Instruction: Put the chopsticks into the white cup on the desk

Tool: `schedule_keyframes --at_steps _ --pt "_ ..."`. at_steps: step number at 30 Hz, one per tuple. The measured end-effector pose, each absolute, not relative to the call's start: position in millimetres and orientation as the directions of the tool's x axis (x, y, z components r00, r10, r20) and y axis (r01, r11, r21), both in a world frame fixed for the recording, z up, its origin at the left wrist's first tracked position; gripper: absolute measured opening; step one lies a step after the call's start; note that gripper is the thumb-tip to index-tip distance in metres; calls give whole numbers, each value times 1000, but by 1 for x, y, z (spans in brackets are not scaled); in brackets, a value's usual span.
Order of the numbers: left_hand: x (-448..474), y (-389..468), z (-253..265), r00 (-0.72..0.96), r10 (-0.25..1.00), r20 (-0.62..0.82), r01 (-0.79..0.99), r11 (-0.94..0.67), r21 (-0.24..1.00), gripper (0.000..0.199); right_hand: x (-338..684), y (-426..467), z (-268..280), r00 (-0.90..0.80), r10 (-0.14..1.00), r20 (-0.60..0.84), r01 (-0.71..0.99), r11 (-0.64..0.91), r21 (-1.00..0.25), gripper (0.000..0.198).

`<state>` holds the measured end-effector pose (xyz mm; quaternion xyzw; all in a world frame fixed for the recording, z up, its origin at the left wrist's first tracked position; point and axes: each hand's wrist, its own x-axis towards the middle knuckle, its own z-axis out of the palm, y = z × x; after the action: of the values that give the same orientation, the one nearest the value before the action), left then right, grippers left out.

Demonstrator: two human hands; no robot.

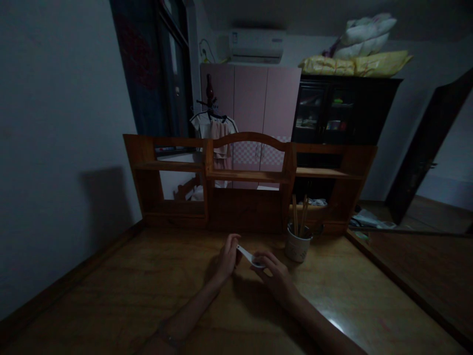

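A white soup spoon [246,253] is held above the wooden table, its bowl to the right and its handle slanting up to the left. My right hand [275,273] is closed around the spoon's bowl end, and its fingers cover part of the bowl. My left hand [228,259] is at the handle's tip, with fingers curled about it; how firmly they press is hard to see in the dim light. Right of my hands stands a whitish pot [296,248] with chopsticks [300,217] and other utensils upright in it.
The wooden table [166,286] has a low wooden shelf unit [249,180] along its back edge. A wall [66,148] borders the left side. Beyond are a pink wardrobe [250,98], a clothes stand with garments [219,133], a dark cabinet [347,113] and a door [424,153].
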<state>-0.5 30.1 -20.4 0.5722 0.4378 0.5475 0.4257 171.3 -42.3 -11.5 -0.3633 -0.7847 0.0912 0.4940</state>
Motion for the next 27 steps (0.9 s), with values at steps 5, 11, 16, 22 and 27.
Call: schedule_keyframes --at_steps 5,11,16,22,27 --pt "-1 34 -21 29 972 232 -9 -232 973 37 174 -35 0 -210 661 721 495 708 -504 12" --pt "-5 35 -23 53 973 225 25 -226 974 31 193 -46 98 139 706 694 520 545 -658 24" --pt "-4 36 -25 61 975 212 48 -215 975 27 250 -60 177 312 616 723 509 534 -675 32" --pt "-3 39 -27 63 975 211 62 -215 975 28 317 -44 170 217 759 614 563 417 -713 38" --pt "-4 38 -26 69 972 224 76 -229 970 29 329 -23 137 176 891 419 495 288 -820 41"
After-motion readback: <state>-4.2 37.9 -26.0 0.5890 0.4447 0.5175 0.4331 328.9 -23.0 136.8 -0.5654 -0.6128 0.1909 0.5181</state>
